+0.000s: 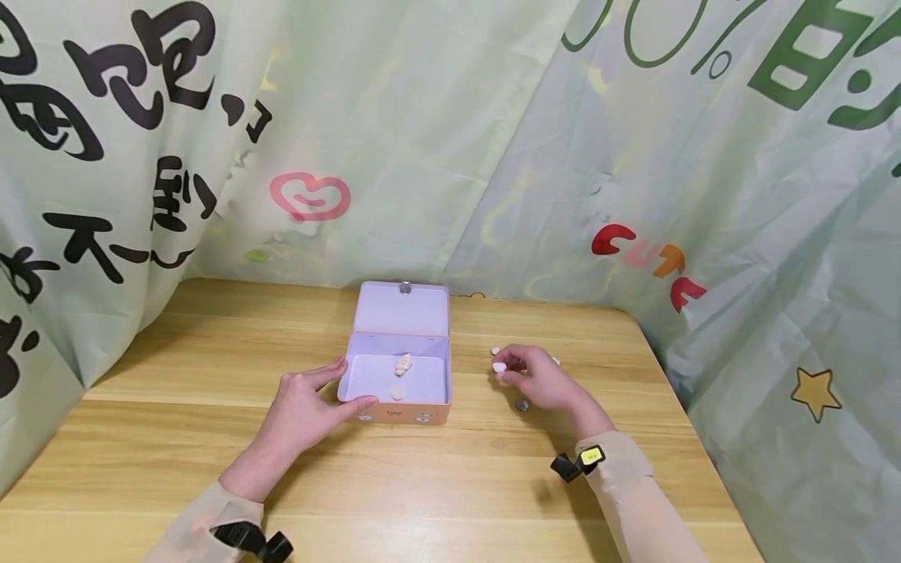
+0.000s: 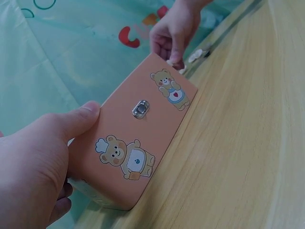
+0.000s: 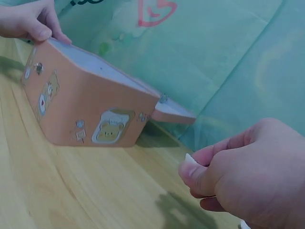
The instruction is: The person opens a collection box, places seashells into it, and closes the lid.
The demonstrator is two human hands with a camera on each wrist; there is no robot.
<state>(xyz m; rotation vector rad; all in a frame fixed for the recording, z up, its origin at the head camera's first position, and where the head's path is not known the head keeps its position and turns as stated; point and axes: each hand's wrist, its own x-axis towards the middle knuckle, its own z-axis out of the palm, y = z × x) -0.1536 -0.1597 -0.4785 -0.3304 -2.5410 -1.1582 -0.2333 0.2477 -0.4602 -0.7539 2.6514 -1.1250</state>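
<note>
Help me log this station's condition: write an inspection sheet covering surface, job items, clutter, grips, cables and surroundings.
Surface: wooden table, light grain.
Job items: box, lid open; ridged piece and pale piece inside; dark piece and other small pieces loose on the table.
Clutter: nothing seen.
Left grip: holds the box's front left corner.
Right grip: pinches a white piece.
Cables: nothing seen.
Surroundings: printed curtain behind the table.

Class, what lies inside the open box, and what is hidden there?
Inside the box lie a pale shell-like object and, nearer the front, a small whitish piece. The front wall covers the strip of bottom directly behind it, so that cannot be seen.
</note>
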